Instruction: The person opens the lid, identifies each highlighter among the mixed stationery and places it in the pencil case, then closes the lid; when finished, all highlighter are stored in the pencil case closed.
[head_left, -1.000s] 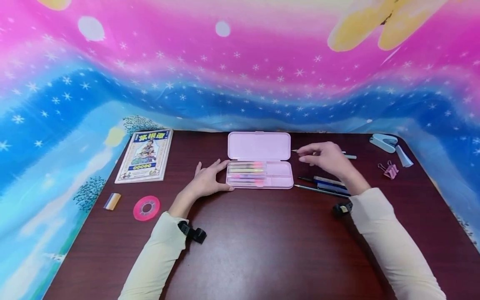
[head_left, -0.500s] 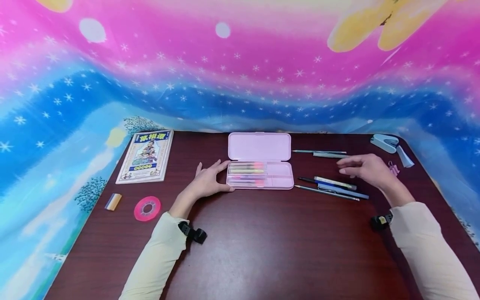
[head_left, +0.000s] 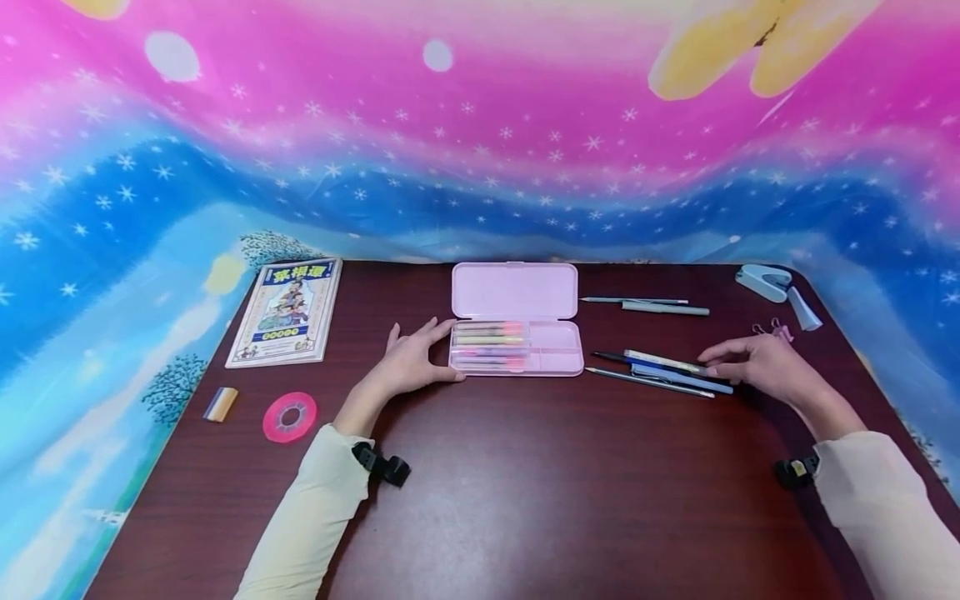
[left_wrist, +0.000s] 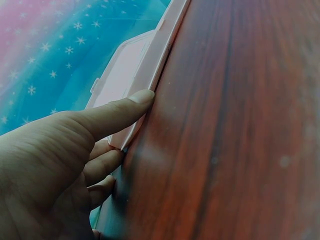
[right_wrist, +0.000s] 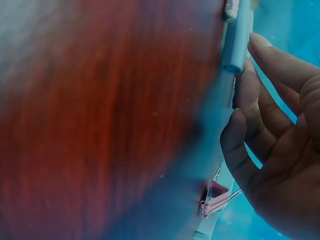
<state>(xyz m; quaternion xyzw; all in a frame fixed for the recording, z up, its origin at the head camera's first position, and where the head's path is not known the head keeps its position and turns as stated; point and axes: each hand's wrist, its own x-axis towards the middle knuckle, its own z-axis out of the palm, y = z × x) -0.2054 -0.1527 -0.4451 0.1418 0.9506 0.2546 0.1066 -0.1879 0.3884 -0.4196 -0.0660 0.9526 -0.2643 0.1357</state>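
Observation:
In the head view a pink pencil case lies unfolded at the back middle, with clear sleeves of colored pens in its left part. My left hand holds the case's left end, thumb along its front side and fingers round the corner. To the right lies a group of pens and a pencil. My right hand pinches the right end of a white patterned pen there. Beside it lies a blue pen, its end close to the fingertips in the right wrist view.
Behind the group lie a pencil and a pale green pen. A stapler, a white cone-shaped piece and a pink binder clip are at right. At left are a book, an eraser and pink tape.
My right hand has left the back pencil, moved right, then come forward to the right ends of the front pens. The left hand has stayed at the case.

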